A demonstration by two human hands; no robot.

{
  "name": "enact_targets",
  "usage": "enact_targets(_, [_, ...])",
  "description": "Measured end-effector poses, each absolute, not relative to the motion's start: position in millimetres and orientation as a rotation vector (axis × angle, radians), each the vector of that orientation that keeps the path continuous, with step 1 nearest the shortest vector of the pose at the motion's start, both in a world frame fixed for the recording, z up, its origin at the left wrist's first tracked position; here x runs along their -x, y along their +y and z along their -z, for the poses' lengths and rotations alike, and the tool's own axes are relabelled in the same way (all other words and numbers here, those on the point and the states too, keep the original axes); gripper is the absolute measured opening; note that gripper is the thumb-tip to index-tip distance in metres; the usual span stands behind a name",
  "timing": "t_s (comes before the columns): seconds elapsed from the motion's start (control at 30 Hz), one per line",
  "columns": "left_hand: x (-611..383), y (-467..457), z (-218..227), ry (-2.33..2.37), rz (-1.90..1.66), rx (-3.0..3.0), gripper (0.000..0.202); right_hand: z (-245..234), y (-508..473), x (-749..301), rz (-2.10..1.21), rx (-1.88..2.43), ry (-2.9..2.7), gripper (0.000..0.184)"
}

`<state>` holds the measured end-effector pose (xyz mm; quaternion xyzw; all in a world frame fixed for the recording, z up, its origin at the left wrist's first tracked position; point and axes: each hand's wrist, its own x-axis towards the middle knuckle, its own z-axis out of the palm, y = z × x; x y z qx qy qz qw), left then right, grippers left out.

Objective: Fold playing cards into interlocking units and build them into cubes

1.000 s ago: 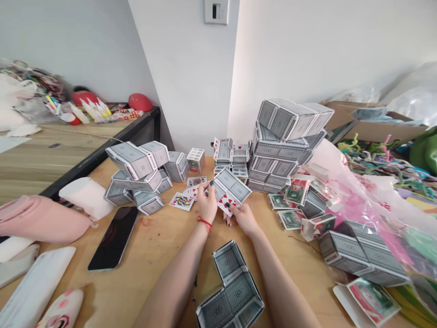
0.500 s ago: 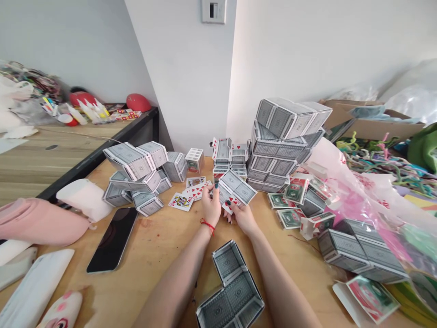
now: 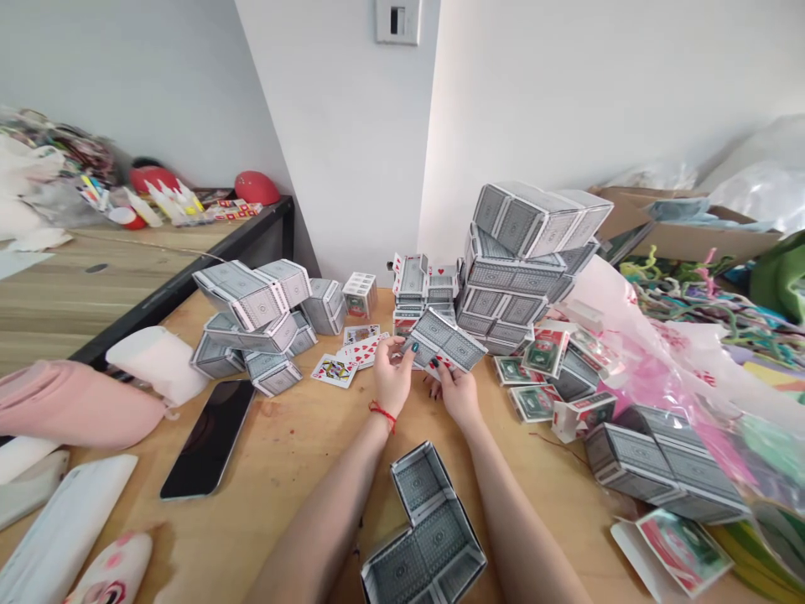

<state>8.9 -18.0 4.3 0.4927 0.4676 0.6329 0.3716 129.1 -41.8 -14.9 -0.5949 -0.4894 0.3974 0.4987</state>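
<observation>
Between my hands is a piece of joined playing cards (image 3: 448, 339), grey patterned backs showing, with a red-suited face at its lower edge. My left hand (image 3: 394, 369) pinches its left end between thumb and fingers. At the lower edge, my right hand (image 3: 458, 387) grips it, thumb on top. Loose face-up playing cards (image 3: 335, 370) lie left of my left hand. An L-shaped open structure of folded cards (image 3: 433, 528) sits between my forearms. Behind the held piece stands a stack of cards (image 3: 412, 281).
A tall stack of card blocks (image 3: 516, 268) rises at the back right, with card boxes (image 3: 546, 348) beside it. More card blocks (image 3: 248, 310) stand at the left, near a black phone (image 3: 207, 440). Pink plastic bags (image 3: 635, 319) fill the right side.
The held card piece has turned and shifted slightly to the right, now lying flatter. Both hands moved a little to the right with it.
</observation>
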Motion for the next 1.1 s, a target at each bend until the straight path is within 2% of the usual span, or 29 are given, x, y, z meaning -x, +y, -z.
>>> enact_targets(1.1, [-2,-13,-3,1.152,-1.246,-1.386,0.021,3,-44,-138,-0.96,1.301,-0.952,0.034])
